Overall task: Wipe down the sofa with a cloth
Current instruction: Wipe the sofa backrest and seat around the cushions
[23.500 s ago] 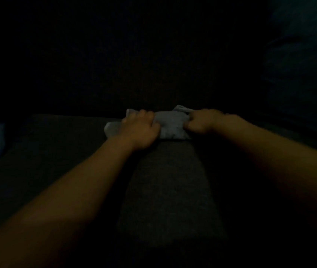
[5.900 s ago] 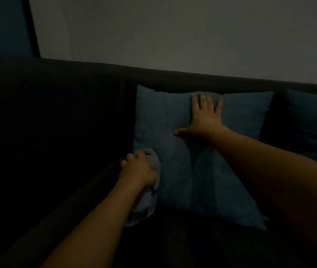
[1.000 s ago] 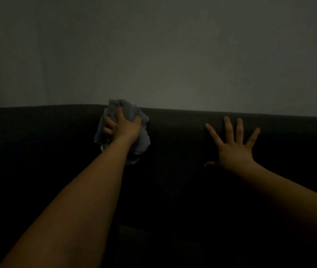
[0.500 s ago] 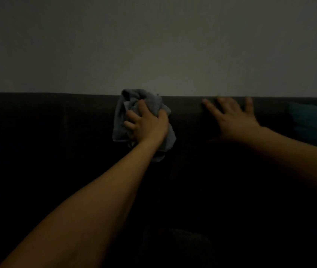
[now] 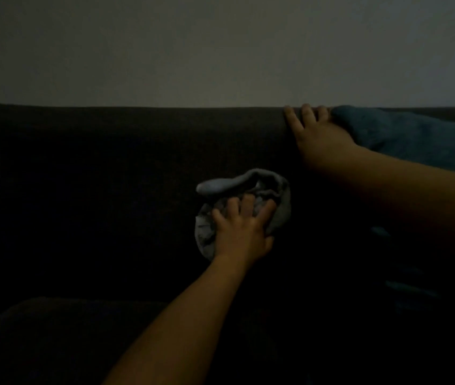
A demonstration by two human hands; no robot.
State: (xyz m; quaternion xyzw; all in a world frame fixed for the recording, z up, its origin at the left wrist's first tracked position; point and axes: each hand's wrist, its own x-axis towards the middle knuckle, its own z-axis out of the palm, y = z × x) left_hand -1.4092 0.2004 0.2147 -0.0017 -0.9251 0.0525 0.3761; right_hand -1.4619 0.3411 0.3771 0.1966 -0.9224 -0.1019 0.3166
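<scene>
Head view: left hand presses spread fingers on bunched cloth against sofa; right hand braces flat; the loose fold could slip free.

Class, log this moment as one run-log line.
left hand: presses cloth on sofa | right hand: flat on sofa top edge, beside pillow

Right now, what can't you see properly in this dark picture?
Head view only:
- Cloth: the part under the left hand is covered by it.
- Blue cushion: cut off by the right edge, lower part behind the right forearm.
- Right hand: thumb lost in shadow.
- Sofa seat and lower back: too dark to make out.
</scene>
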